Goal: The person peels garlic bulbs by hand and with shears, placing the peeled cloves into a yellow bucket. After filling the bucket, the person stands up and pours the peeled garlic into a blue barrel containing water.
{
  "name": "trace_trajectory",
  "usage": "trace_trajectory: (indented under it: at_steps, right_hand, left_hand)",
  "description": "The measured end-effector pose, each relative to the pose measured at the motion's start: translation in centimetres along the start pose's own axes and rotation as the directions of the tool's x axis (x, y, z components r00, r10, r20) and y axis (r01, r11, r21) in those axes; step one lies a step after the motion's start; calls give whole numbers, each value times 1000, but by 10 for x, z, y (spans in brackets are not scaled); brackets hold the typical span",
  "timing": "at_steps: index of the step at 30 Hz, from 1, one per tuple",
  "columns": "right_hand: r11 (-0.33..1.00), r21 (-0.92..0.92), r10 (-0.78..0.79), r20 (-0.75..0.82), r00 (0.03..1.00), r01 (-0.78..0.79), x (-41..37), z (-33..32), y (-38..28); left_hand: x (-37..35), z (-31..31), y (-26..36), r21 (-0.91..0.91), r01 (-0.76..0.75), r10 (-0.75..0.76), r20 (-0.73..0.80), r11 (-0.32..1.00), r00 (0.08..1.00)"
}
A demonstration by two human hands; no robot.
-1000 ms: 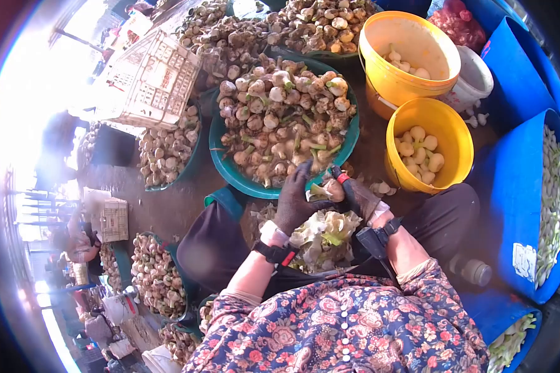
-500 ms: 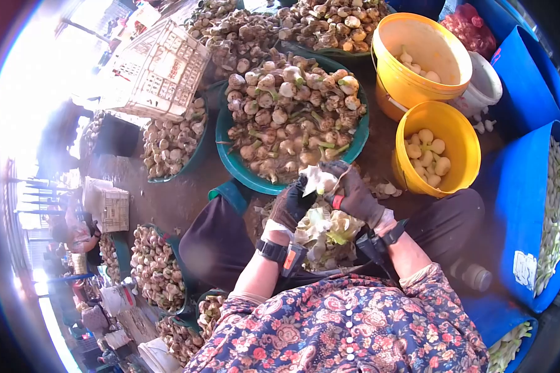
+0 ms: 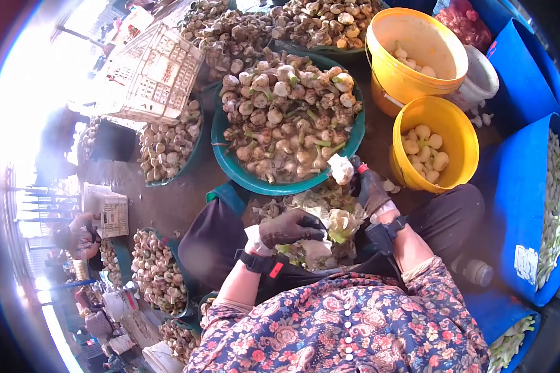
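Observation:
A whitish garlic bulb [image 3: 341, 169] is in the fingers of my right hand [image 3: 371, 191], which wears a dark glove. It is held above the near rim of a green tub [image 3: 233, 166] heaped with soiled, untrimmed garlic [image 3: 292, 115]. Lower and to the left, my gloved left hand [image 3: 290, 228] has its fingers pressed together, with a pale strip of garlic skin [image 3: 316, 241] at the fingertips. Beneath both hands, loose peelings [image 3: 342, 225] are piled between my knees.
Two yellow buckets [image 3: 466, 152] with cleaned white bulbs stand at the right. Blue containers [image 3: 507, 217] line the far right, one with green-white stalks. More tubs of garlic [image 3: 158, 270] and a white crate [image 3: 158, 74] are at the left. A bottle [image 3: 478, 273] lies by my right knee.
My hands have come apart. The right one has moved up and right with the garlic bulb, while the left has dropped toward the peelings. The view has shifted slightly.

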State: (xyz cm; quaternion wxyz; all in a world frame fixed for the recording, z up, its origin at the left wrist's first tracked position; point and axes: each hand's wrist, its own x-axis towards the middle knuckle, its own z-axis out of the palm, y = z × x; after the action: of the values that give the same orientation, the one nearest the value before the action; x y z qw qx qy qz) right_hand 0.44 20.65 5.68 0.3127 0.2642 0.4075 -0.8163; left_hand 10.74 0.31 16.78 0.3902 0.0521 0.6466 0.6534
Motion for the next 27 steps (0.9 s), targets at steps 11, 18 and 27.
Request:
trace_trajectory:
  at_steps: [11,18,27]
  right_hand:
    - [901,-386,-148,152,977,196,-31,25,-1]
    - [968,189,149,91,985,-164,-1,9,4]
    - [968,191,107,272,956,-162,5,7,2]
  left_hand:
    - [58,-12,-22,-181,-177,18,-648,967,762]
    - [6,14,25,-326,-308,246,-220,894,944]
    - [-17,-19,18,-330,-35,75,108,943,991]
